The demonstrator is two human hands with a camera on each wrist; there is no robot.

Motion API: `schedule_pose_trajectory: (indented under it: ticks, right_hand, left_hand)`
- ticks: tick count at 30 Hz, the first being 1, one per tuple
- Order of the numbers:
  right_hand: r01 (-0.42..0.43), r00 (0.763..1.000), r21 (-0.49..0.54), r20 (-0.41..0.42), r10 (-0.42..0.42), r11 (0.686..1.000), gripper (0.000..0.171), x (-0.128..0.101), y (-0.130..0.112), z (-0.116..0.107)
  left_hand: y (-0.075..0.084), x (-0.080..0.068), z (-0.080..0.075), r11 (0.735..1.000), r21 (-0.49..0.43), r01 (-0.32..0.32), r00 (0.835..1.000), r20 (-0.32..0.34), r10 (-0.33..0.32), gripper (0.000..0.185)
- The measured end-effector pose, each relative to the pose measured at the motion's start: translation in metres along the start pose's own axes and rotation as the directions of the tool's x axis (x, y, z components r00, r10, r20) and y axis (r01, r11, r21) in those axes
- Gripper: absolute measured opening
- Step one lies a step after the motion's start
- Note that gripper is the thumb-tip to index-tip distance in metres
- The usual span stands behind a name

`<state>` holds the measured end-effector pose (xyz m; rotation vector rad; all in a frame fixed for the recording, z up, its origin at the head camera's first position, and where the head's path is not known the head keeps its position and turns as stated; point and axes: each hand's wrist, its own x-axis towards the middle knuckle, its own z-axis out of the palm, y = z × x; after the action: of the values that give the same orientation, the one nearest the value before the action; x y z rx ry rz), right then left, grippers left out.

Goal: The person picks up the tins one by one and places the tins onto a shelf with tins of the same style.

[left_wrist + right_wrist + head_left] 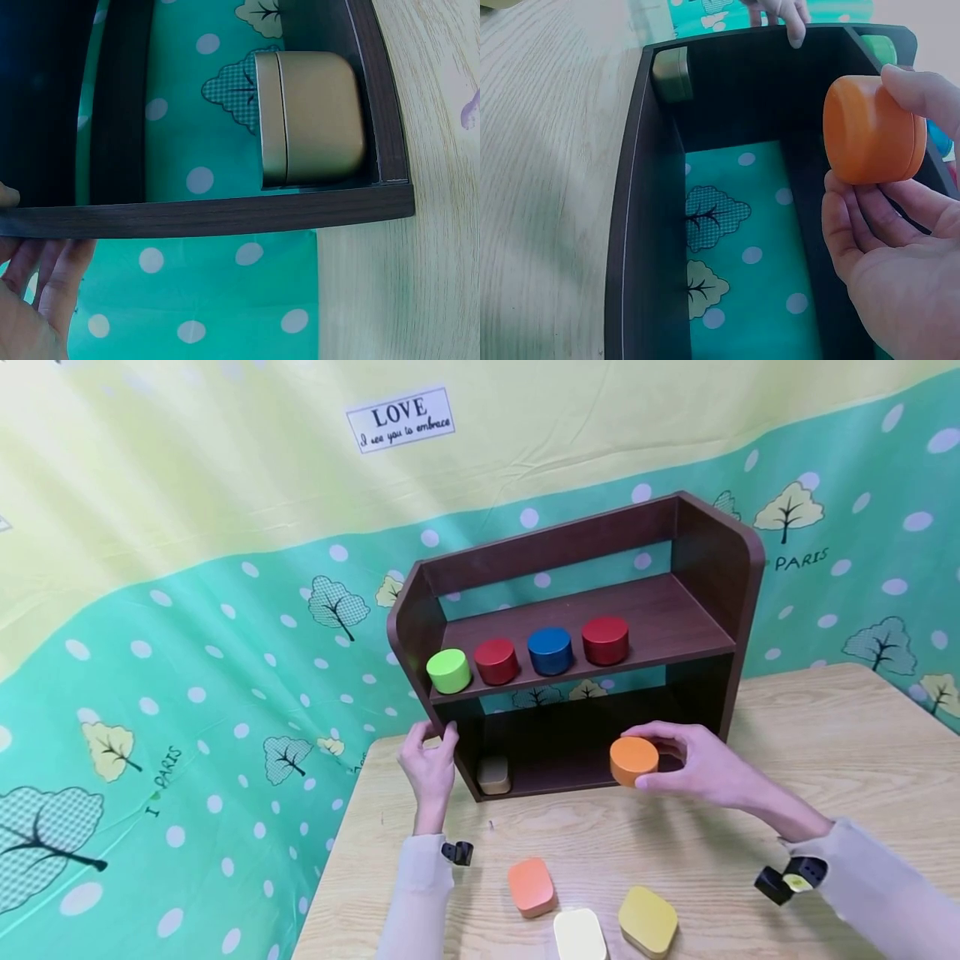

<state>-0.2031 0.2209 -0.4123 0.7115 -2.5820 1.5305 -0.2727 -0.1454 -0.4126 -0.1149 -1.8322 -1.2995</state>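
Observation:
My right hand (697, 766) pinches a round orange tin (633, 762) between thumb and fingers, in front of the lower level of a dark brown two-level shelf (675, 618). In the right wrist view the orange tin (870, 131) is tilted on its side, the thumb on its lid end and the fingers beneath. At the shelf's left side panel (225, 217), my left hand (430, 768) grips the edge, thumb inside and fingers outside. Just inside that panel, a gold rounded-square tin (322, 116) stands in the lower level's left corner.
Along the upper level's front edge stand round tins: green (448, 672), red (496, 662), blue (551, 651) and another red one (605, 641). On the wooden table (825, 743), nearer me, lie coral (532, 887), cream (580, 935) and yellow (648, 921) rounded-square tins. A patterned curtain (225, 610) hangs behind.

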Motion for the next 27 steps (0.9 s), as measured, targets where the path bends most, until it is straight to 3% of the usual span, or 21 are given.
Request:
schedule_pose_trajectory:
  ticks: [27]
  right_hand:
    - [0.008,0.996,0.014,-0.086,-0.007,1.0,0.053,-0.001,-0.011,-0.017]
  left_hand:
    - [0.0,-0.001,0.0,1.0,0.005,0.014,1.0,-0.004,-0.014,0.007]
